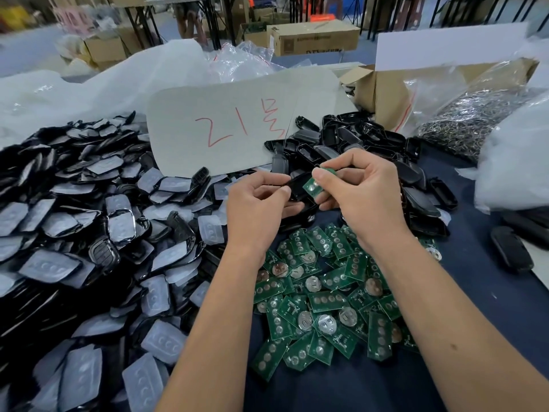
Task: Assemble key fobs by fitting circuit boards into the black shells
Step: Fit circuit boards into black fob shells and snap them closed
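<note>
Nearest, a heap of green circuit boards (323,295) lies on the dark blue table (341,388) between the forearms, with black shell halves under clear button pads (89,263) piled to its left. Above the heap, the left hand (255,203) grips a black shell (301,188) and the right hand (362,188) pinches 1 green circuit board (315,185) at the shell's open side. Behind the hands lie more black shells (341,141). Farther back, a grey card (225,126) carries "21" and a character in red. A cardboard box (383,93) holds a bag of metal rings (463,117).
</note>
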The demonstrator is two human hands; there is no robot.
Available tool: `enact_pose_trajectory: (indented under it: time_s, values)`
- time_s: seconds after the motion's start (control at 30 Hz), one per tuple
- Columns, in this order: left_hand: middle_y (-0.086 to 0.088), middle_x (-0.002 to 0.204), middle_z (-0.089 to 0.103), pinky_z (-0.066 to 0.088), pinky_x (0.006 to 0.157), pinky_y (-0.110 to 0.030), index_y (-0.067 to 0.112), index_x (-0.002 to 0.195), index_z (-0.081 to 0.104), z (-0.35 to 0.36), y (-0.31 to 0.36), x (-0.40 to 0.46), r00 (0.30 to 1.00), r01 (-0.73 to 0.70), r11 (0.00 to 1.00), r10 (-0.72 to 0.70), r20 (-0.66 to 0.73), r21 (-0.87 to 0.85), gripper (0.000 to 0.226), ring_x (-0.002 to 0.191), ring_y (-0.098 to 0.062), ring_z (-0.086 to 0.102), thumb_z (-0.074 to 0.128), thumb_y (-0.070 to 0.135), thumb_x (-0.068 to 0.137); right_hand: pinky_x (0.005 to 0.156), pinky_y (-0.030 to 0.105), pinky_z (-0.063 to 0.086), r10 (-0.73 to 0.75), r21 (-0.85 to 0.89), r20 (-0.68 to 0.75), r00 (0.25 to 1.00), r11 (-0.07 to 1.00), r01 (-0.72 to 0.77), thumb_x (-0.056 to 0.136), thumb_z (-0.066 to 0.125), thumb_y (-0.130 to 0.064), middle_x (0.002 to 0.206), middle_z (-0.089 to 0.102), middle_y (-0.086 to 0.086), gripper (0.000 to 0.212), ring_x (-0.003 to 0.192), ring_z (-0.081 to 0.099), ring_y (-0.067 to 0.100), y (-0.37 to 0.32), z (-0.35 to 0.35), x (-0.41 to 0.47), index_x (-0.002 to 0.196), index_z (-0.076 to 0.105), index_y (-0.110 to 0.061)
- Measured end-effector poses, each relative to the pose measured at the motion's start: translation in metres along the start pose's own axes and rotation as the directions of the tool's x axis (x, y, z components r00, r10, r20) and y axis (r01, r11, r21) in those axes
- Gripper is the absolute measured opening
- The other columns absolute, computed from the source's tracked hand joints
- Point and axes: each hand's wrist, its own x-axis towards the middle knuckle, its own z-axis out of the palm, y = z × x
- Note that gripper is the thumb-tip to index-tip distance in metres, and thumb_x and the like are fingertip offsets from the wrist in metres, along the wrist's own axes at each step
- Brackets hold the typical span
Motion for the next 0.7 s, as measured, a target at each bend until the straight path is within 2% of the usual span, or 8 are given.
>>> enact_pose_trajectory:
  time_s: [0.13,0.3,0.53,0.7]
  values:
    - [-0.004,0.079,0.078,0.063,0.068,-0.028,0.013,0.091,0.076,0.000,0.000,0.000,1.000,0.004,1.000,-0.004,0.022,0.019,0.021,0.066,-0.026,0.077,0.065,-0.005,0.094,0.054,0.033,0.060,0.001,0.059,-0.034,0.999,0.998,0.001,0.090,0.078,-0.005,0.069,0.072,0.017,0.021,0.056,0.073,0.032,0.002,0.005,-0.002,0.078,0.061,-0.009]
    - [-0.005,0.078,0.077,0.065,0.071,-0.032,0.013,0.091,0.077,0.000,0.000,-0.001,0.999,-0.027,0.999,0.026,0.037,0.027,0.023,0.064,-0.025,0.076,0.063,-0.006,0.095,0.059,0.040,0.064,-0.027,-0.049,-0.056,0.998,0.998,0.025,0.085,0.084,-0.011,0.070,0.075,0.007,0.017,0.058,0.076,0.029,0.005,0.010,-0.004,0.077,0.069,-0.014]
    - [-0.004,0.075,0.076,0.062,0.067,-0.027,0.010,0.092,0.076,-0.001,0.001,-0.001,0.998,-0.032,0.999,0.032,0.049,-0.004,0.022,0.063,-0.025,0.075,0.063,-0.007,0.096,0.059,0.032,0.063,0.044,0.065,-0.065,0.997,0.997,-0.039,0.083,0.086,-0.011,0.069,0.075,0.012,0.012,0.060,0.076,0.031,0.002,0.011,-0.005,0.082,0.075,-0.011]
    - [-0.006,0.075,0.077,0.061,0.065,-0.026,0.011,0.090,0.077,-0.001,0.001,0.000,0.996,-0.063,0.998,0.062,0.069,0.022,0.022,0.062,-0.023,0.075,0.064,-0.006,0.095,0.059,0.033,0.062,0.039,-0.004,-0.106,0.994,0.999,-0.039,0.083,0.087,-0.011,0.068,0.075,0.010,0.012,0.059,0.076,0.028,0.002,0.014,-0.007,0.084,0.075,-0.008]
